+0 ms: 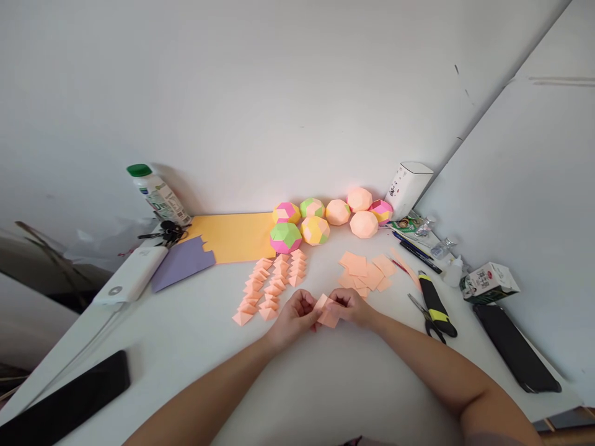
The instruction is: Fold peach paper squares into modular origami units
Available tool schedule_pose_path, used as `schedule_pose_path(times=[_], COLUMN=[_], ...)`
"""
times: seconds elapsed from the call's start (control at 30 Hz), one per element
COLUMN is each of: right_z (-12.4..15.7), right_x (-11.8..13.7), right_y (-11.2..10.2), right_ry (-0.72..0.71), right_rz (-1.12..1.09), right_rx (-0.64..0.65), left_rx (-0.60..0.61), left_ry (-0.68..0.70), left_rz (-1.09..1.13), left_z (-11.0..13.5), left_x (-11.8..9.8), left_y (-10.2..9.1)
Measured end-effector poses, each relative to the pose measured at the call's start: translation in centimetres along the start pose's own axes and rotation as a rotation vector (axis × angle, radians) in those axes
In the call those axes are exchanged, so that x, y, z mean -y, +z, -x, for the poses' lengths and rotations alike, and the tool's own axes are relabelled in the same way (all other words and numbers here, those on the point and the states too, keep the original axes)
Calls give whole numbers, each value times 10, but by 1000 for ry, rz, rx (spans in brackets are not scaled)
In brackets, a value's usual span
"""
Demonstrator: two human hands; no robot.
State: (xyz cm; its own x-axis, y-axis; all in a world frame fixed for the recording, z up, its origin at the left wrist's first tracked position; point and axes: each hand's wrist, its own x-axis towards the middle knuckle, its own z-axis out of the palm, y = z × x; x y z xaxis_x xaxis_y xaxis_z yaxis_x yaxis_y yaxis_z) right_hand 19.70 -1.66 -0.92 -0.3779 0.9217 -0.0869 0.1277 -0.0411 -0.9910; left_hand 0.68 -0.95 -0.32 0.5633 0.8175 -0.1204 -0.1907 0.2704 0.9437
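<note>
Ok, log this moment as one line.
left hand: holding peach paper | right hand: holding same paper | beyond left: folded pieces in rows | beyond right: flat squares, overlapping

Softly lit white desk (186,322) against a pale grey-white wall (288,111)

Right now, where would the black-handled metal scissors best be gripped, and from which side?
Probably the scissors are best taken by their black handle loops, with the fingers of the right hand coming from the near side: the loops lie nearer the person, the blades point away, and the black-and-yellow utility knife crowds the right side.
</note>
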Motion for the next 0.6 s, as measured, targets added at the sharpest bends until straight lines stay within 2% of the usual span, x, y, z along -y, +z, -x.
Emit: schedule_pose_path(times=[0.13,0.37,0.6], right_z=[0,-1,-2], right_x=[0,-3,-1], right_y=[-1,-1,1], right_ry=[-13,-20,-80], right_rz=[63,136,88], right_rx=[19,41,14], left_rx=[21,177,100], left_ry=[19,162,167], left_rz=[3,-168,-319], left_z=[2,4,1], left_x=[2,5,11], left_y=[-1,-6,-12])
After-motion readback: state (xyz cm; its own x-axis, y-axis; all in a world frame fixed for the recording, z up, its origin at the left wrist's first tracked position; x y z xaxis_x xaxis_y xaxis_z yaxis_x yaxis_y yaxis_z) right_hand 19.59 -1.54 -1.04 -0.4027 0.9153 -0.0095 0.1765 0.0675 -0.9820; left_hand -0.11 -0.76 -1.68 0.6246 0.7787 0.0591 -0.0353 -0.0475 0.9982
